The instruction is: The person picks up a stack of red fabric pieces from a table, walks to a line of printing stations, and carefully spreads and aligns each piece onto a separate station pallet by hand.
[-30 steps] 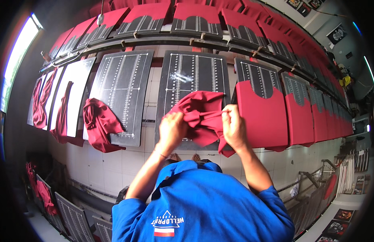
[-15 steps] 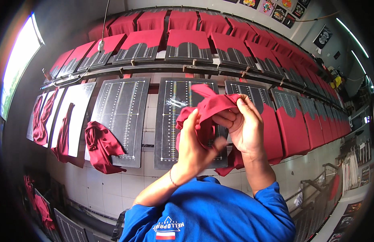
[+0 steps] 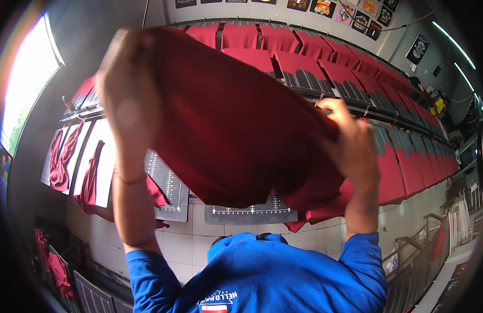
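A dark red fabric piece (image 3: 236, 120) is stretched out in the air between my hands, over the boards in front of me. My left hand (image 3: 129, 88), raised at the upper left and smeared by motion, grips its upper left end. At the opposite side, my right hand (image 3: 353, 143) is closed on the cloth, with its fingertips partly showing. Beneath hangs a black board with white ruled markings (image 3: 252, 216), mostly covered from sight by the cloth. Whether the fabric is a whole garment or a cut panel, I cannot tell.
Several boards draped in red cloth (image 3: 408, 167) run off to the right, and more rows stand behind. On the left, crumpled red cloth (image 3: 87, 182) lies on white boards (image 3: 103, 172). A metal rail (image 3: 358, 110) passes behind my right hand. Tiled floor (image 3: 173, 245) shows nearby.
The bunched red cloth has been spread open. My left hand has swung up and to the left, while my right hand has moved right; both hold the fabric.
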A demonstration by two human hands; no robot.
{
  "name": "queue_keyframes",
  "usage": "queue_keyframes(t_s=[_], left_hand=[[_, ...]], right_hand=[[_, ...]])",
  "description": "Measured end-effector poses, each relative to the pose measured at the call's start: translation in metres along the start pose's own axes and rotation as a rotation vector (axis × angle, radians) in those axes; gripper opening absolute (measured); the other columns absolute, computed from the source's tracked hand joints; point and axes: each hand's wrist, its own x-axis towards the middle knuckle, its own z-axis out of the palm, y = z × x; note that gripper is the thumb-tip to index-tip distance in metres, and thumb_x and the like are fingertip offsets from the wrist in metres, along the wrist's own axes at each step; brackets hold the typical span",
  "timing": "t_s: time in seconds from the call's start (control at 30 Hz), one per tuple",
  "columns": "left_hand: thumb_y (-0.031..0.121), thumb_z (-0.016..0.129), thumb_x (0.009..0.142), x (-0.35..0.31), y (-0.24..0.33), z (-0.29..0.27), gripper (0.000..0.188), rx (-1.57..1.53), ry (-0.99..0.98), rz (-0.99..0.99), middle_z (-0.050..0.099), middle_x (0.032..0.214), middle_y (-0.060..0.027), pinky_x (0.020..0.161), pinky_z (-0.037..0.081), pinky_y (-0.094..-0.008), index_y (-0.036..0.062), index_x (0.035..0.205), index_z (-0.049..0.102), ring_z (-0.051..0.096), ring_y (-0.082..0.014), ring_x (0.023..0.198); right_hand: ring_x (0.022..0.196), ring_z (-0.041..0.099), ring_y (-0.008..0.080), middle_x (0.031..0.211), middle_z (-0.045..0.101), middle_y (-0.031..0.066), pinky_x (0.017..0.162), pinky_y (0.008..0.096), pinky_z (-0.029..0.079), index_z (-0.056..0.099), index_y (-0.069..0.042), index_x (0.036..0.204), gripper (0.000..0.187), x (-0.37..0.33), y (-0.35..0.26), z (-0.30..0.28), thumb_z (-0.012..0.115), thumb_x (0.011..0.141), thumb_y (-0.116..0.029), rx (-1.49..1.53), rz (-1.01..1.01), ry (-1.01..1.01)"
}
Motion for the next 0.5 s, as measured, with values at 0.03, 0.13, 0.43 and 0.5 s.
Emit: queue_keyframes(t_s=[0.03,0.13,0.43,0.5], left_hand=[[0.003,0.050,0.093,0.013,-0.017,-0.016,0.012,0.089,-0.027,0.026,0.057,0.077,-0.0151,0.070,0.049,-0.0327,0.0001,0.099,0.060,0.057,-0.0326,0.068],[0.017,0.045,0.099,0.027,-0.091,-0.001,0.022,0.220,-0.280,-0.187,0.067,0.098,-0.0177,0.078,0.051,-0.0416,0.0058,0.105,0.063,0.063,-0.0393,0.087],[0.026,0.066,0.091,-0.015,-0.295,0.095,0.029,0.095,-0.346,-0.764,0.067,0.102,-0.0196,0.081,0.056,-0.0349,0.0027,0.108,0.064,0.065,-0.0322,0.098],[0.018,0.073,0.085,0.012,-0.243,0.092,0.028,0.138,-0.333,-0.405,0.065,0.101,-0.0154,0.078,0.056,-0.0313,0.0037,0.108,0.065,0.064,-0.0265,0.090]], right_hand=[[0.084,0.070,0.0341,0.084,0.072,0.0127,0.069,0.0408,0.054,0.061,-0.011,0.106,0.032,0.005,0.020,-0.002,0.077,0.078,-0.016,0.039,-0.043,0.056],[0.080,0.069,0.0350,0.088,0.071,0.0147,0.065,0.0427,0.050,0.064,-0.008,0.090,0.013,0.024,0.057,-0.036,0.069,0.082,-0.017,-0.173,0.264,0.116],[0.105,0.066,0.0372,0.110,0.069,0.0181,0.088,0.0472,0.054,0.072,-0.015,0.107,0.028,0.143,0.177,0.046,0.057,0.084,-0.010,-0.439,0.394,0.196],[0.098,0.068,0.0346,0.105,0.070,0.0165,0.082,0.0441,0.054,0.072,-0.013,0.110,0.031,0.128,0.202,0.004,0.057,0.084,-0.005,-0.413,0.215,0.480]])
